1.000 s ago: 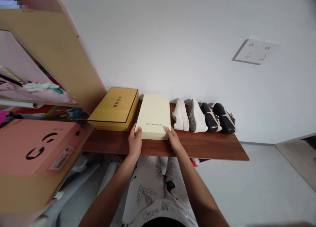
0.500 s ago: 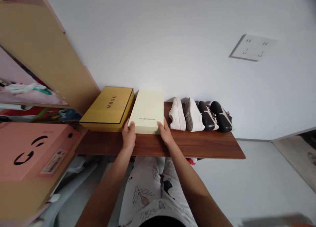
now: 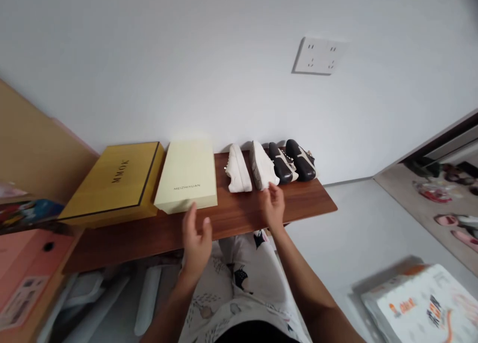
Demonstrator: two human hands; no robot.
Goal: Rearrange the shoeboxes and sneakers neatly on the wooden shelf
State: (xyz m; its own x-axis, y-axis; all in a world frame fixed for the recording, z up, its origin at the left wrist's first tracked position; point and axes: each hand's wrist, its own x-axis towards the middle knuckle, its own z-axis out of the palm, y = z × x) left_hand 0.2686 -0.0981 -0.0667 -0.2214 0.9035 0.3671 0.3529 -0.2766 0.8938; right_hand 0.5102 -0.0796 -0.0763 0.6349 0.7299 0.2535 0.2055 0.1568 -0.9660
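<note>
My left grip (image 3: pixel 196 244) is hanging open, fingers apart, at the front edge of the cream box (image 3: pixel 187 169), which is lying on the bench (image 3: pixel 232 216) beside the yellow box (image 3: pixel 112 181). My right grip (image 3: pixel 273 204) is hovering half-curled at the near end of the right-hand white shoe (image 3: pixel 263 165); whether it is closing on it, I cannot tell.

Soft, muted light — faint shadows behind the white shoes (image 3: pixel 265 168), package (image 3: pixel 420 303) blurred.
</note>
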